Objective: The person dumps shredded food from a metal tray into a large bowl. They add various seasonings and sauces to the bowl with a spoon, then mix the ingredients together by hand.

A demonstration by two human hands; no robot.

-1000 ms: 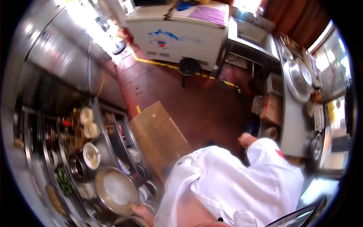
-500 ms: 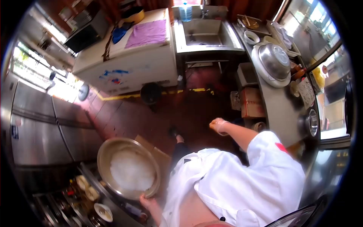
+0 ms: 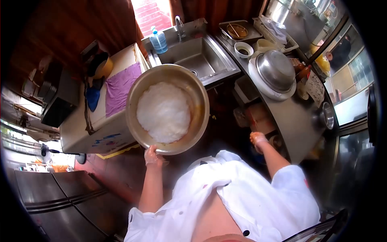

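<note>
My left hand (image 3: 153,156), in a clear plastic glove, grips the near rim of a large metal basin (image 3: 198,101). Inside the basin lies a mound of white, fluffy-looking stuff (image 3: 163,113), whose kind I cannot make out. The basin is held up in front of me, between the chest freezer and the sink (image 3: 193,56). My right hand (image 3: 259,140), also gloved, hangs beside the steel counter with its fingers curled shut; no object shows in it.
A purple cloth (image 3: 121,90) lies on the white chest freezer (image 3: 107,135). On the right, the steel counter (image 3: 296,125) carries an upturned metal bowl (image 3: 276,70), a white bowl (image 3: 243,50) and a tray (image 3: 240,30). A blue bottle (image 3: 158,41) stands by the tap.
My left hand has lifted the basin from the lower left, beside a cardboard piece, up and forward toward the sink. My view has turned left and come nearer the sink. The right hand stays closed.
</note>
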